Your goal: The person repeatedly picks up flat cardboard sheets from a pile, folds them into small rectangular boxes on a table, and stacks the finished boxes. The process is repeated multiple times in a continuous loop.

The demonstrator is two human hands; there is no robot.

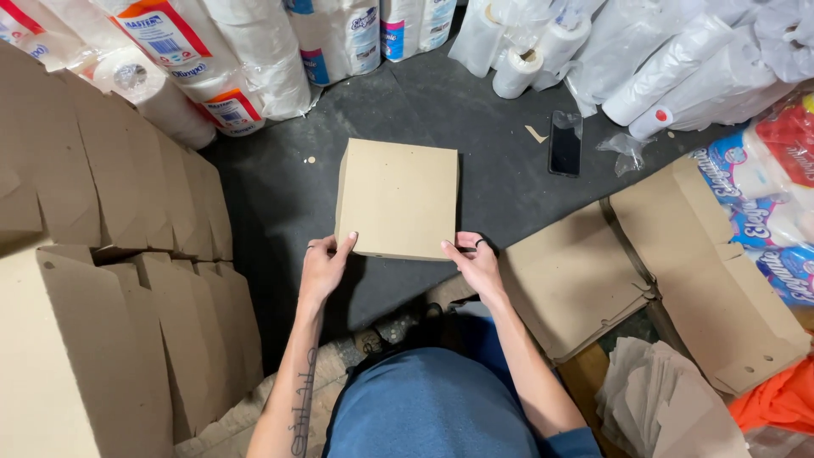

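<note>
Covering the room is a dark floor (pixel 280 195), paper rolls (pixel 254 51) at 11 o'clock. The cardboard box (pixel 397 197) is pinched at its near edge by left hand (pixel 325 267) and right hand (pixel 476 265), 2 grips closed.

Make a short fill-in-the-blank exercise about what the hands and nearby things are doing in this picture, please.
1. Both hands grip the near edge of a closed brown ____ box.
2. The left hand and right hand wear rings on their ____.
3. A dark ____ lies flat on the floor, beyond the box, to the right.

Missing words: cardboard; fingers; phone
</note>
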